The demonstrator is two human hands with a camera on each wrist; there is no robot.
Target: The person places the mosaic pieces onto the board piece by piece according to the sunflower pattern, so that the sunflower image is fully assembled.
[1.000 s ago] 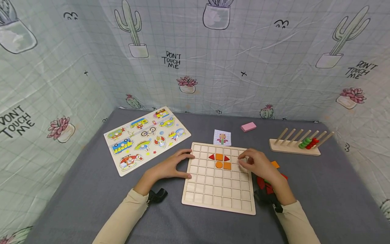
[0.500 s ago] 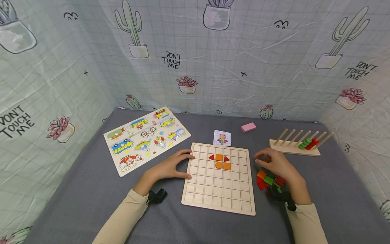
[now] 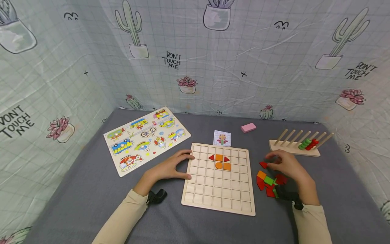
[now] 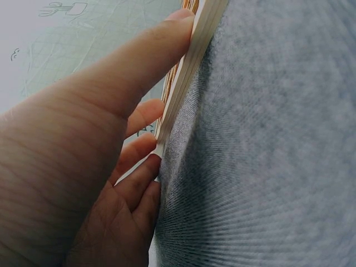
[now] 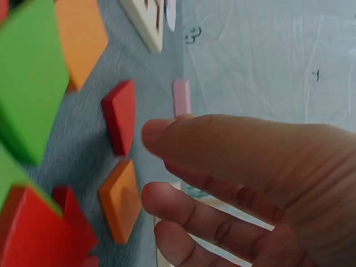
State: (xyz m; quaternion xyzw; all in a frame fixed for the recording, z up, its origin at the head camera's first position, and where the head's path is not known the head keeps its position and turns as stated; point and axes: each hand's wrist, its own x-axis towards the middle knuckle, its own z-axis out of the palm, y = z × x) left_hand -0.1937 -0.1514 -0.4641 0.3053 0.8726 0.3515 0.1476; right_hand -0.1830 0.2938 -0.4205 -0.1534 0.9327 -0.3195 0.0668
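Observation:
My left hand (image 3: 170,166) rests against the left edge of a wooden grid board (image 3: 214,189), thumb and fingertips touching its rim, also visible in the left wrist view. On the board lie two red triangles, two orange squares and an orange circle (image 3: 218,165). To the right of the board, my right hand (image 3: 284,164) hovers over loose blocks with nothing held. In the right wrist view its thumb and fingers stand apart, close to a red block (image 5: 120,117) and an orange block (image 5: 121,201). A green block (image 3: 268,180) lies among several red pieces nearer the wrist.
A small pattern card (image 3: 222,138) lies behind the board, with a pink block (image 3: 248,127) to its right. At the back right stands a peg rack (image 3: 294,148) with green and red beads. A vehicle puzzle board (image 3: 146,139) lies at the left.
My right hand has moved right, from above the board's right side to the loose blocks, uncovering more of them. The left hand and the shapes on the board stay put.

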